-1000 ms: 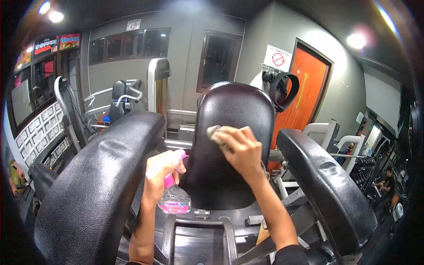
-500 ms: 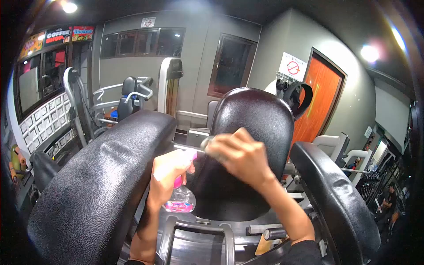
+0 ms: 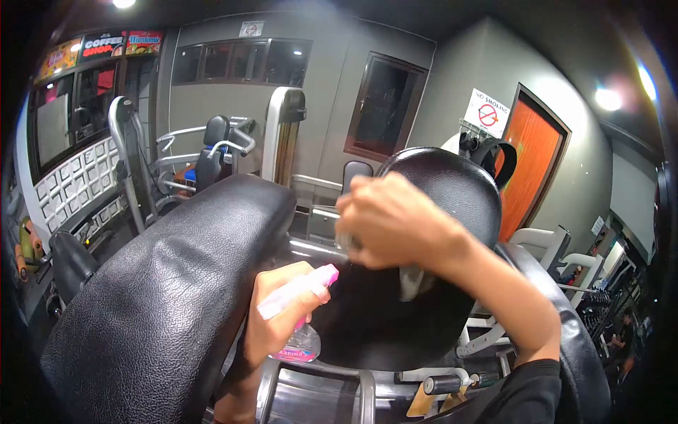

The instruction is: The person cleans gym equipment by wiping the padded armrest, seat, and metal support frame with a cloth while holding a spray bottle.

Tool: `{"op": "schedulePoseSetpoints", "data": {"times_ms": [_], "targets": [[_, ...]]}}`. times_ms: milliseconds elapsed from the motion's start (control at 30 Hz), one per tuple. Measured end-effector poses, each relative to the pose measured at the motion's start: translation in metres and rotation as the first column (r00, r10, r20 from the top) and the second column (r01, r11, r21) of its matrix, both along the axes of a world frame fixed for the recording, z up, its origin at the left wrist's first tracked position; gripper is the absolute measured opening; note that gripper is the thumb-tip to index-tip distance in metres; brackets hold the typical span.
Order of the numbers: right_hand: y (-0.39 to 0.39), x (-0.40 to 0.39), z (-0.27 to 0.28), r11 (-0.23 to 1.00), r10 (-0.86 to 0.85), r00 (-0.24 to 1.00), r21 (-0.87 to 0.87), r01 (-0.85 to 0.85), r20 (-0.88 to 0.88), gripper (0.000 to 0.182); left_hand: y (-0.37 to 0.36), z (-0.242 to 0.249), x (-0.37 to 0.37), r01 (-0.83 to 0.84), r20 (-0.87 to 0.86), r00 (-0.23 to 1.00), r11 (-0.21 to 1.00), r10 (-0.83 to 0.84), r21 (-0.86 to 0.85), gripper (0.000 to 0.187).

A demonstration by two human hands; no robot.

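Observation:
My left hand (image 3: 279, 321) is wrapped round the neck of a clear spray bottle (image 3: 300, 345) with a white and pink trigger head and a pink label. The nozzle points up and to the right. My right hand (image 3: 392, 222) is closed on a greyish cloth (image 3: 415, 284), part of which hangs below the fingers; the rest is hidden by the hand. It is in front of the black padded backrest (image 3: 395, 332), over its left upper edge.
A long black arm pad (image 3: 169, 283) runs along the left, and another pad (image 3: 530, 275) stands at the right behind my forearm. Below is a metal frame (image 3: 367, 396). Further gym machines (image 3: 212, 159) stand along the back, with an orange door (image 3: 533, 162) at the right.
My right hand has moved up with the cloth, its forearm now crossing the backrest. My left hand and the bottle sit slightly lower and further right in view. The camera has turned slightly.

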State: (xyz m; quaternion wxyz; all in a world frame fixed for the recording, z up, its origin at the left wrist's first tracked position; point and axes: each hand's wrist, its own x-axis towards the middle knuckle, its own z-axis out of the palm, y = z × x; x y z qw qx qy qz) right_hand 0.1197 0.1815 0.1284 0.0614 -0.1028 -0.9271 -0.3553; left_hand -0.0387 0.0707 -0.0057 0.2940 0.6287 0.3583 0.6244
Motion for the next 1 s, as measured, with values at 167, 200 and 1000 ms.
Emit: {"op": "schedulePoseSetpoints", "data": {"times_ms": [167, 200, 1000], "targets": [[-0.002, -0.034, 0.057, 0.92, -0.391, 0.915, 0.036, 0.389, 0.096, 0.021, 0.0, 0.001, 0.001, -0.024, -0.014, 1.0, 1.0, 0.024, -0.004, 0.027], [-0.002, -0.041, 0.052, 0.922, -0.388, 0.917, 0.034, 0.386, 0.096, 0.021, 0.0, 0.0, 0.001, -0.002, 0.008, 1.0, 1.0, 0.002, 0.019, 0.02], [-0.04, 0.024, -0.053, 0.994, -0.066, 0.996, -0.092, 0.061, -0.054, 0.009, -0.002, -0.006, -0.005, 0.044, -0.028, 0.999, 0.996, -0.042, 0.078, 0.021]]}}
